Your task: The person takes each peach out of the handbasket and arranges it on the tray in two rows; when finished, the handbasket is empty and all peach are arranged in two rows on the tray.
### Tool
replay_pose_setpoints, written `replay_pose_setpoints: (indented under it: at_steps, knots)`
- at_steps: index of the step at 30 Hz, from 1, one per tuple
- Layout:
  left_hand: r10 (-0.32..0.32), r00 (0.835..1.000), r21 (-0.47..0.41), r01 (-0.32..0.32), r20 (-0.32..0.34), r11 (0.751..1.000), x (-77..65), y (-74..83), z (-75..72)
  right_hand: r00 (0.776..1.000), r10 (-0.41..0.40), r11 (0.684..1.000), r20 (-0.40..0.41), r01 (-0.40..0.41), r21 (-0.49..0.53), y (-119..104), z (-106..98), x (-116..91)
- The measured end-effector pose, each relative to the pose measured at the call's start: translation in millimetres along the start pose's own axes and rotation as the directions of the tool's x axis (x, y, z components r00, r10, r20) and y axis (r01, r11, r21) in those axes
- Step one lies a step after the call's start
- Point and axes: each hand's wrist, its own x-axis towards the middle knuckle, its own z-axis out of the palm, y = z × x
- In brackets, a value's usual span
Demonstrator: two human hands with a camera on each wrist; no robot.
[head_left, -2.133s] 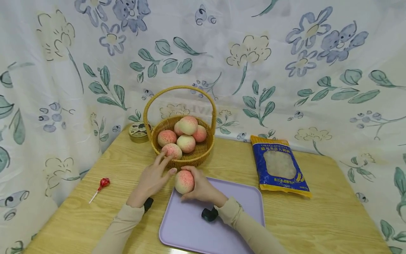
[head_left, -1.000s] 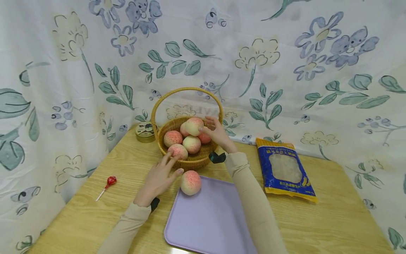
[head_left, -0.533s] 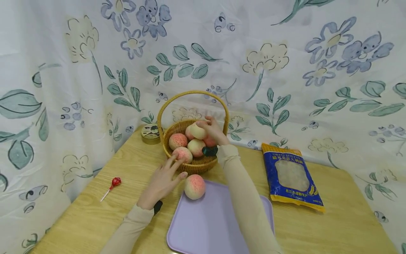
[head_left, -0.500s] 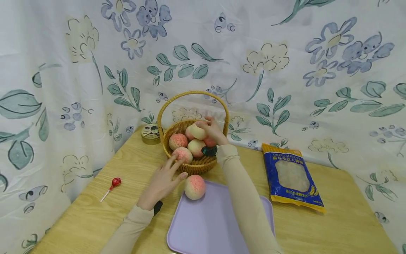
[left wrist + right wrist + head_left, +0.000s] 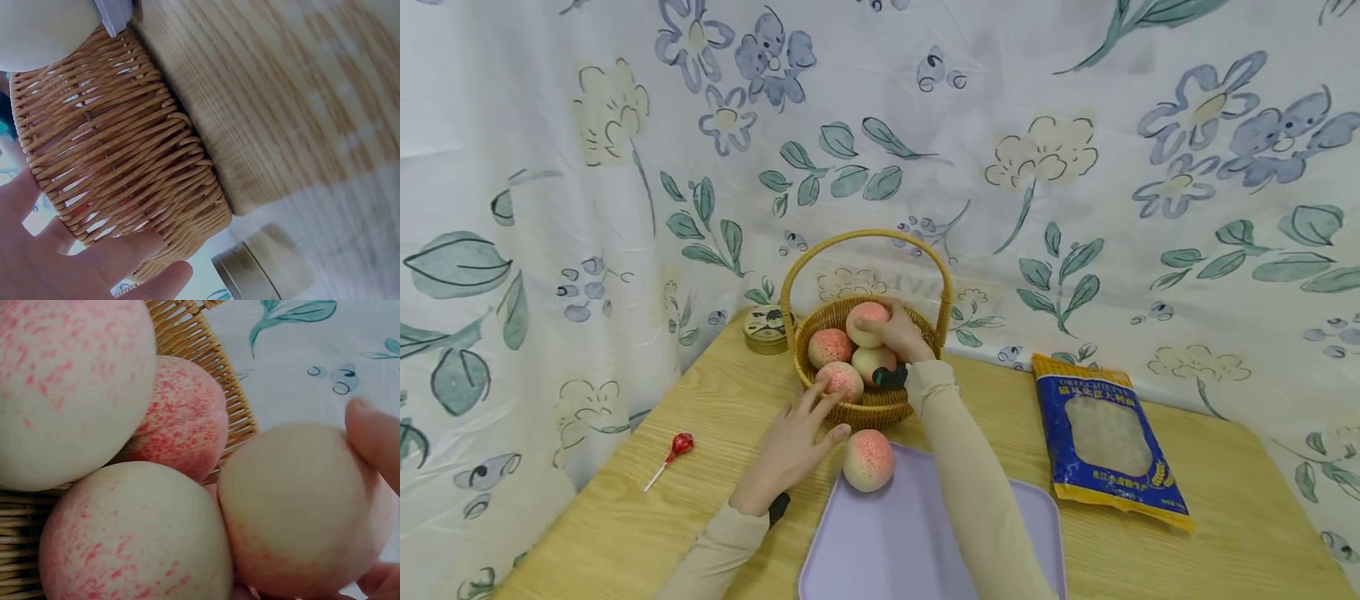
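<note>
In the wicker basket (image 5: 891, 414) several peaches lie together, pale with pink speckles. My right hand (image 5: 904, 331) reaches into it and grips the top peach (image 5: 867, 323); the right wrist view shows fingers curved against that pale peach (image 5: 300, 506). My left hand (image 5: 790, 454) rests at the basket's front left with spread, fairly straight fingers, close to the front peach (image 5: 841, 381). Seen from the left wrist, its fingers lie against the woven wall (image 5: 125, 156). Another peach (image 5: 868, 461) sits on the far left corner of the lilac tray (image 5: 895, 542).
A blue and yellow pasta bag (image 5: 1111, 442) lies to the right on the wooden table (image 5: 1225, 492). On the left are a red lollipop (image 5: 681, 445) and a round tin (image 5: 766, 329) behind the basket's left side. A floral curtain (image 5: 985, 125) hangs behind.
My right hand let go of the peach on the tray, moved up to the basket and took hold of the top peach, which has turned pink side up. The left hand stayed at the basket.
</note>
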Motion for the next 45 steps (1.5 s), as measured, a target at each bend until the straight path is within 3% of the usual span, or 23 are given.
replay_pose_setpoints:
  at_steps: [4, 12, 20, 28, 39, 42, 45]
  knots:
    - [0.005, 1.000, -0.018, -0.005, 0.012, 1.000, 0.9, 2.3, 1.9, 1.000, 0.012, 1.000, -0.020, -0.012, -0.024, 7, -3, -5]
    - [-0.010, 1.000, -0.009, 0.011, 0.023, 1.000, 2.5, 0.3, 1.8, 0.995, -0.085, 0.988, -0.059, 0.092, 0.125, 11, -9, -16]
    - [-0.020, 0.999, -0.016, 0.021, 0.044, 1.000, 3.3, -1.9, 1.4, 0.995, -0.089, 0.974, -0.047, 0.097, 0.205, 9, -21, -36]
    - [-0.005, 0.999, -0.008, 0.005, 0.034, 1.000, 4.4, -2.7, 2.4, 0.990, -0.125, 0.978, -0.063, 0.134, 0.161, 16, -39, -69]
    - [-0.002, 0.999, -0.010, 0.003, 0.049, 1.000, 4.1, -0.5, 3.1, 0.981, -0.176, 0.968, 0.086, 0.156, 0.197, 51, -78, -117]
    - [-0.006, 0.999, -0.011, 0.006, 0.051, 1.000, 4.4, -0.3, 2.6, 0.965, -0.208, 0.963, 0.162, 0.173, 0.205, 62, -84, -130]
    - [-0.006, 0.998, -0.008, 0.007, 0.054, 1.000, 5.0, 1.3, 2.1, 0.935, -0.247, 0.957, 0.256, 0.193, 0.218, 76, -87, -140]
